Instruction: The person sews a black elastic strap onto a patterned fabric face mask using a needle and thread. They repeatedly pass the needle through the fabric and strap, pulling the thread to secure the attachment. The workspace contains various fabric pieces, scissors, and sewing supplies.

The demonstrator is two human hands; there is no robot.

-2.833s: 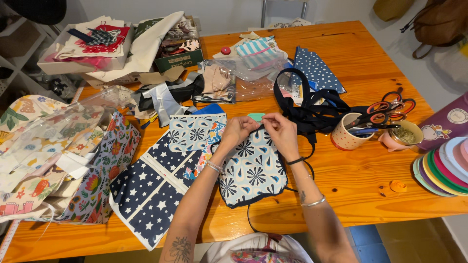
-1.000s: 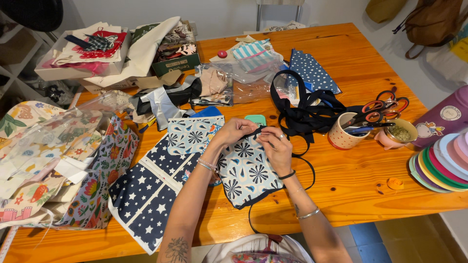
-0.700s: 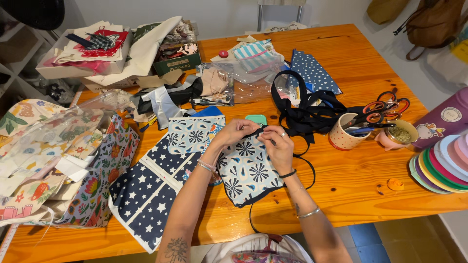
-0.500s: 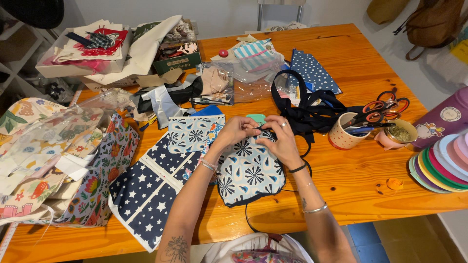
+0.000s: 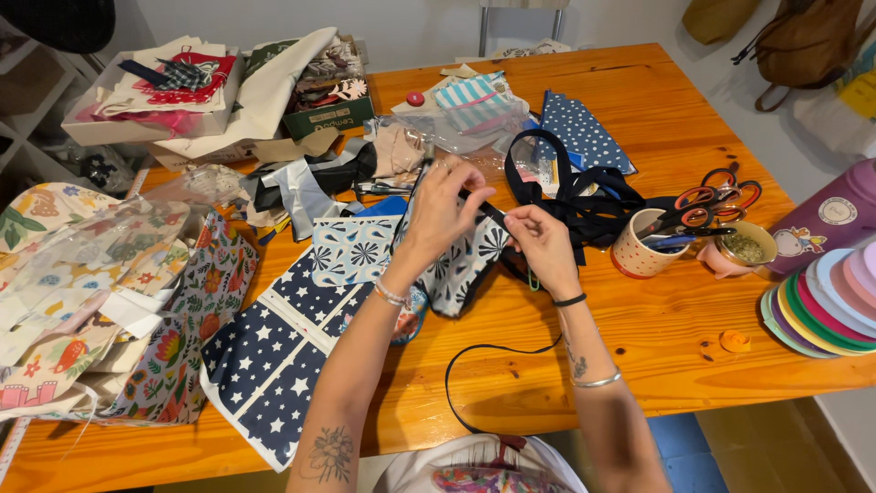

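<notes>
Now both the left hand and the right hand pinch 1 thin black cord over the blue-and-white flower-print cloth.

A long orange-brown wooden worktop carries the clutter; a dotted cream cup holds orange-handled scissors; beside it sits a small pink bowl of greenish bits; a stack of pastel round discs lies at the right edge; a navy fabric with white stars spreads near the front; floral printed cloth lies left of it; a shallow cardboard box of fabric scraps stands at the far left corner.
</notes>
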